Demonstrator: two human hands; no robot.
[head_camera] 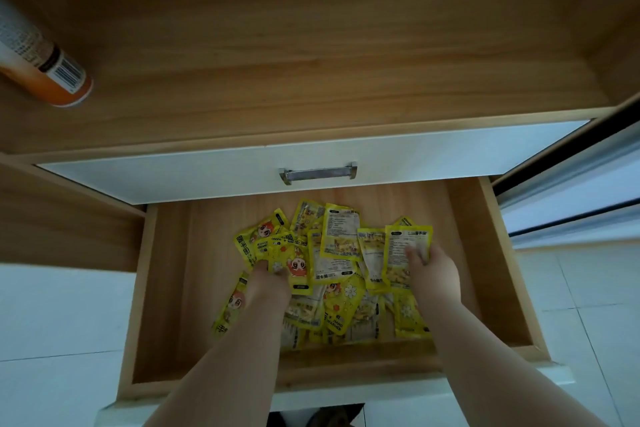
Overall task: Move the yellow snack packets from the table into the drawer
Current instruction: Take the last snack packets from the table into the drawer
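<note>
Several yellow snack packets (341,241) lie in a loose heap on the floor of the open wooden drawer (162,288). Both my hands reach down into the drawer. My left hand (268,282) is at the left side of the heap and grips a yellow packet with a cartoon face (294,260). My right hand (433,270) is at the right side of the heap, its fingers pinching a yellow packet (405,250) that shows its printed back. Other packets lie under and between my forearms.
Above the open drawer is a shut white drawer front (207,173) with a metal handle (318,173). The wooden table top (311,45) holds an orange and white tube (38,59) at the far left. White floor tiles (59,322) lie on both sides.
</note>
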